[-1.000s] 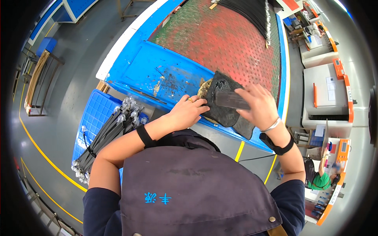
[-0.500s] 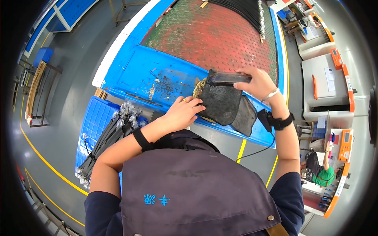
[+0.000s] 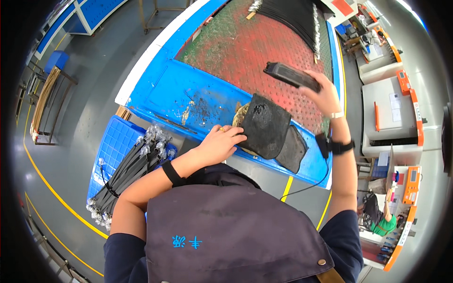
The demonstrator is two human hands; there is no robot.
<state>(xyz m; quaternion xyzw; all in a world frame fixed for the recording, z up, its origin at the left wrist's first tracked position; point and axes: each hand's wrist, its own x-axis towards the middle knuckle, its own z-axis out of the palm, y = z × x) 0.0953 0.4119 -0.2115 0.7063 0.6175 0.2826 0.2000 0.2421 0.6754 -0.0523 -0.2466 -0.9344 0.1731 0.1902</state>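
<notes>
My right hand (image 3: 325, 92) is raised over the red perforated table surface (image 3: 250, 52) and grips a flat black bar-shaped part (image 3: 290, 75). My left hand (image 3: 219, 141) rests on the blue table edge (image 3: 174, 94), its fingers touching the left edge of a black cloth pad (image 3: 266, 125). A second dark pad (image 3: 292, 148) lies beside it on the right. A yellowish object (image 3: 241, 113) peeks out from under the pad.
A blue crate (image 3: 115, 151) at my left holds a bundle of black strips with clear-bagged ends (image 3: 127, 174). More black strips (image 3: 295, 19) lie at the table's far end. White and orange machines (image 3: 396, 118) stand to the right, with another person (image 3: 377, 219) near them.
My right hand has lifted the black bar off the cloth pad and carried it up and away over the red surface. My left hand stayed at the pad's edge.
</notes>
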